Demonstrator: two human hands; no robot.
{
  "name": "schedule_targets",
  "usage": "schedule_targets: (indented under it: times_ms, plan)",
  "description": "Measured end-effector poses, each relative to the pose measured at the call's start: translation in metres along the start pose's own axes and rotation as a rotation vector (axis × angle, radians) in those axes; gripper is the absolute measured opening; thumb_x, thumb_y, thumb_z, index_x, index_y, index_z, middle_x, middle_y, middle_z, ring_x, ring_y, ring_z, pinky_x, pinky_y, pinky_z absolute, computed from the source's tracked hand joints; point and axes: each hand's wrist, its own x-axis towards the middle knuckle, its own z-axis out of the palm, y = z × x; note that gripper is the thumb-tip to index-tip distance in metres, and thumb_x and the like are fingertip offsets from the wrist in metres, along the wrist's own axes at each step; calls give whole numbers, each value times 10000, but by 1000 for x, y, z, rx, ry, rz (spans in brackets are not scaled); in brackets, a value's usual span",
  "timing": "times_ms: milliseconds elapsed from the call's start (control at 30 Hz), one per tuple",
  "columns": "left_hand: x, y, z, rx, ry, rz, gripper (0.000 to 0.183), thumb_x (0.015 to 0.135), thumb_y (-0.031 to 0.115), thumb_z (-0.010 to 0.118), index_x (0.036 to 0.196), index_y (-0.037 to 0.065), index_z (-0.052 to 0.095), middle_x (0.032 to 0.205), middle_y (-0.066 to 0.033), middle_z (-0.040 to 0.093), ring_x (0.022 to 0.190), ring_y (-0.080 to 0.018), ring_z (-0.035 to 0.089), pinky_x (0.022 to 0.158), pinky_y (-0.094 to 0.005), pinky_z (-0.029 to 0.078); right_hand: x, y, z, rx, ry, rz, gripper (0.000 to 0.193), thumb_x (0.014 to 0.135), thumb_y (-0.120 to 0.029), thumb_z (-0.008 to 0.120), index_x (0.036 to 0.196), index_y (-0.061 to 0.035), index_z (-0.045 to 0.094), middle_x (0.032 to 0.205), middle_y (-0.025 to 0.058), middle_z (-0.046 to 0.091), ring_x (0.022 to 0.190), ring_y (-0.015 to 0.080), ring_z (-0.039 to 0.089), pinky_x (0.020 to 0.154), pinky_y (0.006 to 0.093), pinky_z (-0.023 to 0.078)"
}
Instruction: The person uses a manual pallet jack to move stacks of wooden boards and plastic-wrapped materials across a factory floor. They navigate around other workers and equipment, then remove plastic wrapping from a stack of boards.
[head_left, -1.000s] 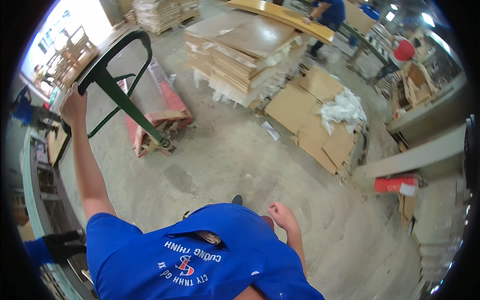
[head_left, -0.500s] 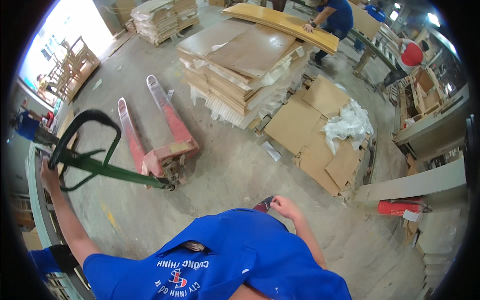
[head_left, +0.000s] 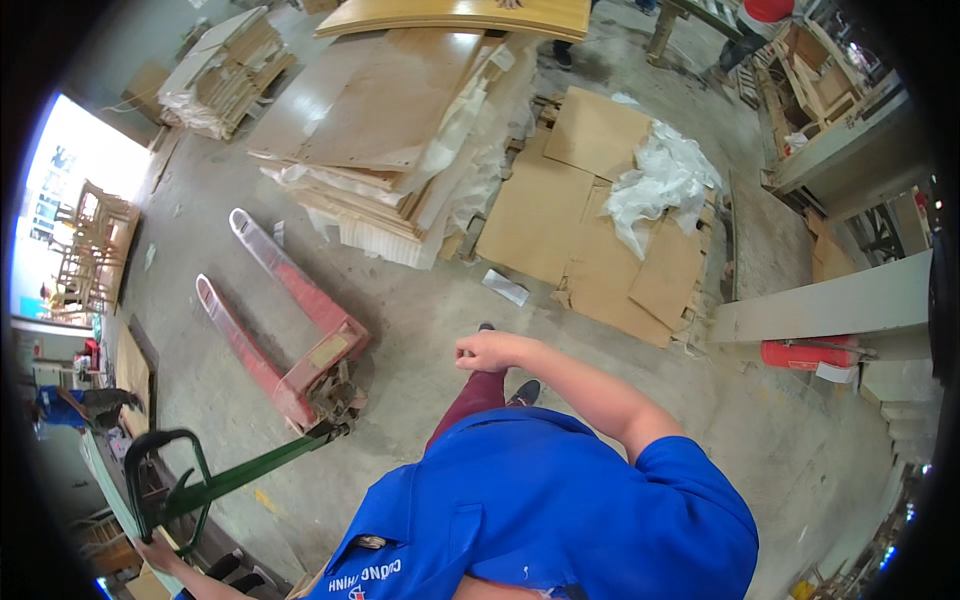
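My left hand [head_left: 156, 552] is at the lower left, closed round the black loop handle [head_left: 135, 490] of a pallet jack. The jack's green shaft [head_left: 255, 470] slants from that loop to its red body, and two worn red forks [head_left: 290, 275] point away toward the upper left. My right hand [head_left: 485, 352] hangs in front of my body with its fingers curled in, over my dark red trouser leg [head_left: 470, 405]. Nothing shows in that hand.
A tall stack of wooden panels [head_left: 370, 110] stands beyond the forks, with a co-worker's hand [head_left: 510, 3] on its top board. Flattened cardboard [head_left: 540, 215] and crumpled plastic sheeting [head_left: 660, 180] lie to its right. A red extinguisher [head_left: 810, 352] is at right; another person [head_left: 62, 405] is at far left.
My view has turned, and the pallet jack's handle now appears lower in it. My left hand stays on the loop. My right arm has swung inward across my front.
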Motion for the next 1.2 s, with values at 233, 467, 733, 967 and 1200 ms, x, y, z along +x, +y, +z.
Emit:
schedule_targets:
  times_ms: [233,467,733,967,1200]
  plan:
    - [-82,137,55,-117,271,-212,370,838,263,551,1098,0,553,1053,-171,595,939,-299,568,812,-403,447,-30,171,-58,-103,213,401,304,803,-309,516,975,-70,590,937,158,639,871,313,606,750,419,470]
    - [-369,544,29,-742,-1463,726,290,862,198,540,1092,21,557,991,-116,610,879,-207,577,783,-335,458,-220,331,-43,413,1048,1215,244,823,-241,521,871,-13,596,698,111,631,601,199,605,557,323,478]
    - [-306,900,-194,-1695,-1302,1101,265,873,152,552,1118,53,532,900,-45,606,787,-104,560,709,-252,457,-256,329,20,845,940,1059,252,819,-256,520,915,-34,591,687,90,631,551,174,606,510,311,483]
    - [-379,917,-260,-915,-1016,1471,543,746,177,665,1239,96,452,971,-127,604,880,-247,581,808,-357,457,-282,365,20,1042,989,998,271,821,-269,535,956,-41,592,726,99,635,557,181,606,496,313,484]
    - [-477,930,-317,-664,-1123,1755,603,728,223,674,1261,85,428,1120,-183,550,976,-312,555,851,-388,448,-393,445,-30,1092,1006,1329,222,843,-247,517,925,-48,574,694,94,618,528,179,595,444,309,466]
